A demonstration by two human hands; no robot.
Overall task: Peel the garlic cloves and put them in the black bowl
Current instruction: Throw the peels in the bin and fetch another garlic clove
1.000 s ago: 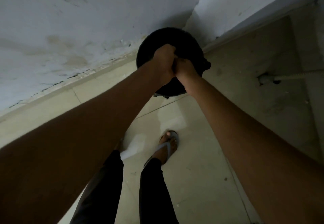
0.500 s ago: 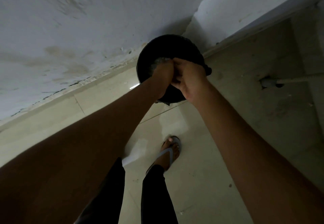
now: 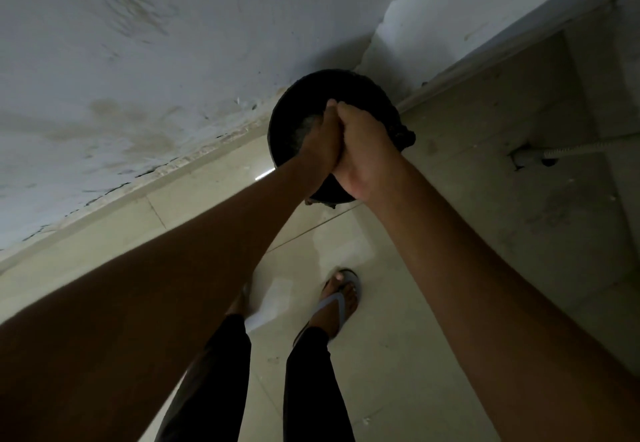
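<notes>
A round black bowl (image 3: 372,93) stands on the floor in the corner of two walls. Something pale (image 3: 304,125) lies inside it, too dim to name. My left hand (image 3: 320,143) and my right hand (image 3: 365,143) are pressed together palm to palm right above the bowl. Their fingers lie fairly straight and point away from me, with the fingertips touching. Whatever is between the palms is hidden, and no garlic clove shows.
Stained white walls meet behind the bowl. The floor has pale tiles, with a grey hose and its wall fitting (image 3: 530,156) at the right. My own legs in dark trousers and a foot in a grey sandal (image 3: 341,303) are below my arms.
The hands were curled fists held together; now their fingers are stretched out and the palms press flat together. The right hand has turned over the left. The bowl stays put.
</notes>
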